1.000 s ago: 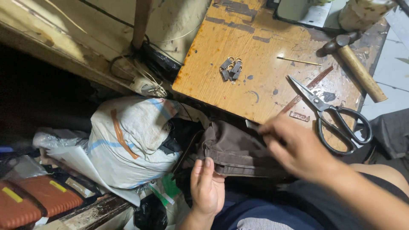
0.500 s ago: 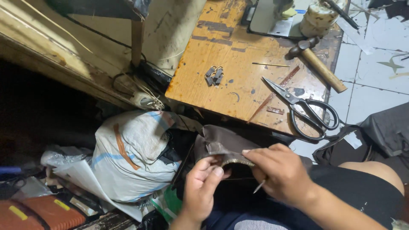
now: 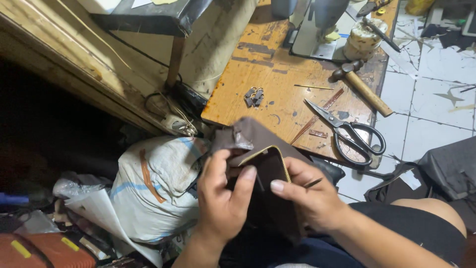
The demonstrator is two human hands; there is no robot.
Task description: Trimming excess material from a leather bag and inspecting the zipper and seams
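A dark brown fabric piece (image 3: 258, 141) with a gold zipper edge is held up in front of me over my lap. My left hand (image 3: 223, 198) grips its left side, thumb pressed on the cloth. My right hand (image 3: 310, 191) pinches the cloth beside the zipper, and a thin dark pointed tool (image 3: 313, 183) sticks out between its fingers. The fabric's lower part is hidden behind both hands.
A worn wooden table (image 3: 267, 74) carries large black-handled scissors (image 3: 349, 131), a hammer (image 3: 362, 84), small metal zipper sliders (image 3: 253, 96) and a sewing machine base (image 3: 312, 30). A stuffed white sack (image 3: 153, 188) lies at left; dark cloth (image 3: 446, 168) lies on the tiled floor at right.
Both hands have lifted the brown fabric higher and closer together. My right hand came off the table's edge onto the cloth. The view has tilted up, showing more of the table.
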